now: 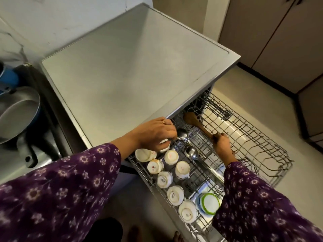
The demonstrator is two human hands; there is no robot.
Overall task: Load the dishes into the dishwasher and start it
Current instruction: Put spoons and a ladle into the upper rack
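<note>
Loading step: the right hand (pixel 222 145) grips a wooden spoon (pixel 196 124) over the rack's (pixel 272 152) back edge — the left hand (pixel 153 135), fingers closed, holds a metal spoon (pixel 181 134) (beside the cups (pixel 174 194)). Next, lay both flat.

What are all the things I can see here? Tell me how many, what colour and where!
Cups: about nine, white, upside down, upper rack's left side.
Metal spoons: two, silver, rack middle.
Wooden spoon: one, brown, rack back.
Lidded container: one, white with green rim, rack front.
Rack: one, grey wire, pulled out.
Dishwasher: one, grey.
Pans: grey and blue, far left.
Left hand: on a cup.
Right hand: holding wooden spoon.
</note>
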